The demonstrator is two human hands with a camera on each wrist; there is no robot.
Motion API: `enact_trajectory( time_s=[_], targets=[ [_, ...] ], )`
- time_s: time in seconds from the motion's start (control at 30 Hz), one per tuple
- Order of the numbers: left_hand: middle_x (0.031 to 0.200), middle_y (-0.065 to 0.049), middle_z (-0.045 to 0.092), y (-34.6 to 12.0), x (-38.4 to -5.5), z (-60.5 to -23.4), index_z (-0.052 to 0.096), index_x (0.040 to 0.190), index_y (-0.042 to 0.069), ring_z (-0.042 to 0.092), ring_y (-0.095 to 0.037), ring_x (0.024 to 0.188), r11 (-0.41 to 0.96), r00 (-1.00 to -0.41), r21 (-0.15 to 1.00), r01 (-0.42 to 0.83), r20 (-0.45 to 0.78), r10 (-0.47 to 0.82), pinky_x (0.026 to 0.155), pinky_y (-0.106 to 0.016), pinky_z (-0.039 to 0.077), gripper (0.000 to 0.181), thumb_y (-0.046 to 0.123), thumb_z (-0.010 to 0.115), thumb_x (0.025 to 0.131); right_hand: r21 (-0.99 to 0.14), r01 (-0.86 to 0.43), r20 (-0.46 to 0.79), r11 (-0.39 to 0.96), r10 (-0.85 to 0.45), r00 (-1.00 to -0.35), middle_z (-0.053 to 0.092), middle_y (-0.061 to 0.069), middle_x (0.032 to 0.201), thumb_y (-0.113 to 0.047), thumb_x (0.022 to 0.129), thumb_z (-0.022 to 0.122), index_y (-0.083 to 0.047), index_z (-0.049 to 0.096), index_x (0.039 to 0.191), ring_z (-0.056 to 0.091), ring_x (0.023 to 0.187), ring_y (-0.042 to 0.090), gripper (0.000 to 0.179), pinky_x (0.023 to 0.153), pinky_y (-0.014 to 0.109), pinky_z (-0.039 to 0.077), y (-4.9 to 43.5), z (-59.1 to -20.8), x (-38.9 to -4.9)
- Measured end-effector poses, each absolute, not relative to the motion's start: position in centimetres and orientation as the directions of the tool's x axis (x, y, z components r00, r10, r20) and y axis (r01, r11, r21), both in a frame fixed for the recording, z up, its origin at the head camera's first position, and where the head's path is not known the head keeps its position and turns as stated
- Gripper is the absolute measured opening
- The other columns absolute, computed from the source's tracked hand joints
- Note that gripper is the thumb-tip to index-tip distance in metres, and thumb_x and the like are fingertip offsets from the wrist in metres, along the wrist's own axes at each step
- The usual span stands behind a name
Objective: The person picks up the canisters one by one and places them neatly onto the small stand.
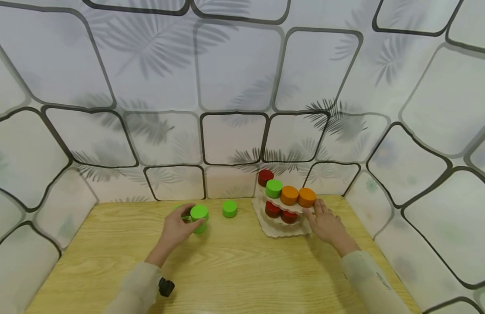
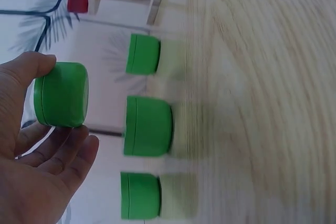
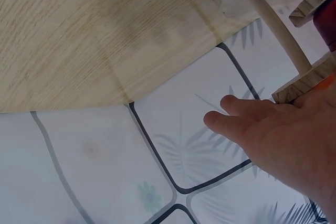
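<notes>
My left hand (image 1: 178, 226) pinches a small green round lidded jar (image 2: 62, 94) between thumb and fingers, raised off the table. Below it in the left wrist view, three more green jars stand in a row: a near one (image 2: 140, 195), a middle one (image 2: 148, 126) and a far one (image 2: 143, 54). My right hand (image 1: 327, 224) lies with extended fingers at the right end of a tiered wooden stand (image 1: 267, 224), beside an orange jar (image 1: 306, 197). In the right wrist view, that hand overlaps the tier's edge (image 3: 302, 85).
The stand's upper tiers carry a dark red jar (image 1: 265, 177), a green jar (image 1: 274, 188) and another orange jar (image 1: 289, 195). Lower down sit two red jars (image 1: 272, 209). Patterned curtain walls (image 1: 238, 139) border the wooden table (image 1: 242, 270) at the back and sides.
</notes>
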State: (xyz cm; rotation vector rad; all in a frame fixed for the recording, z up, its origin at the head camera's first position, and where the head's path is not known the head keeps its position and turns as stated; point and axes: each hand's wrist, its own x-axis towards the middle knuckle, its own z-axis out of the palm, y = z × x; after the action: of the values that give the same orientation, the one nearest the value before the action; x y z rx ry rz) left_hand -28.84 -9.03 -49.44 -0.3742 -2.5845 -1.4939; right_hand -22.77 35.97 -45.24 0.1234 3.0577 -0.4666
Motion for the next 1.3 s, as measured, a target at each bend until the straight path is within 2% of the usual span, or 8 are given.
enact_trajectory(
  time_s=[0.23,0.37,0.67,0.8,1.07,1.3],
  targets=[
    [0.126,-0.014,0.072,-5.5,-29.4,-49.0,0.064,0.14,0.003,0.068,-0.03,0.114,0.439,-0.941,0.835,0.332,0.259,0.219,0.087,-0.036,0.059,0.06,0.02,0.088,0.088,-0.306,0.095,-0.068,0.947,0.078,-0.995,0.01,0.035,0.171,-0.061,0.112,0.016,0.009,0.008,0.165,0.02,0.152,0.063,0.089,0.116,0.084,0.018,36.1,-45.4,-22.8],
    [0.126,-0.013,0.072,-3.6,-29.9,-49.1,0.065,0.139,0.003,0.069,-0.029,0.112,0.435,-0.926,0.821,0.37,0.287,0.245,0.084,-0.037,0.059,0.058,0.022,0.087,0.088,-0.315,0.093,-0.07,0.944,0.074,-0.995,0.009,0.035,0.171,-0.062,0.112,0.016,0.009,0.007,0.165,0.019,0.152,0.063,0.089,0.116,0.084,0.017,36.1,-45.3,-22.9],
    [0.127,-0.015,0.071,0.6,-31.0,-49.4,0.065,0.139,0.003,0.068,-0.033,0.115,0.397,-0.918,0.837,0.376,0.279,0.281,0.096,-0.051,0.059,0.057,0.023,0.085,0.09,-0.334,0.094,-0.087,0.938,0.068,-0.994,0.005,0.035,0.171,-0.061,0.112,0.017,0.009,0.006,0.165,0.019,0.152,0.064,0.089,0.115,0.085,0.018,36.2,-45.3,-22.9],
    [0.127,-0.017,0.071,2.4,-31.4,-49.3,0.066,0.138,0.002,0.069,-0.035,0.115,0.403,-0.919,0.837,0.371,0.269,0.287,0.098,-0.051,0.058,0.058,0.025,0.086,0.089,-0.339,0.09,-0.083,0.937,0.066,-0.994,0.006,0.036,0.171,-0.061,0.112,0.017,0.01,0.006,0.165,0.02,0.151,0.064,0.089,0.115,0.085,0.019,36.2,-45.3,-22.9],
    [0.121,-0.02,0.073,5.1,-31.7,-49.2,0.067,0.133,-0.003,0.07,-0.037,0.108,0.411,-0.894,0.803,0.432,0.322,0.31,0.092,-0.049,0.06,0.057,0.022,0.087,0.086,-0.337,0.087,-0.076,0.937,0.065,-0.995,0.008,0.036,0.171,-0.06,0.112,0.018,0.01,0.007,0.165,0.022,0.151,0.063,0.088,0.114,0.085,0.021,36.1,-44.9,-22.9],
    [0.129,-0.022,0.07,6.7,-31.8,-49.5,0.064,0.138,-0.006,0.069,-0.037,0.113,0.402,-0.874,0.79,0.464,0.335,0.352,0.097,-0.049,0.059,0.06,0.021,0.084,0.088,-0.332,0.092,-0.084,0.939,0.067,-0.994,0.008,0.036,0.171,-0.058,0.113,0.018,0.01,0.006,0.165,0.023,0.151,0.063,0.086,0.115,0.084,0.021,36.0,-45.0,-22.8]
  ],
)
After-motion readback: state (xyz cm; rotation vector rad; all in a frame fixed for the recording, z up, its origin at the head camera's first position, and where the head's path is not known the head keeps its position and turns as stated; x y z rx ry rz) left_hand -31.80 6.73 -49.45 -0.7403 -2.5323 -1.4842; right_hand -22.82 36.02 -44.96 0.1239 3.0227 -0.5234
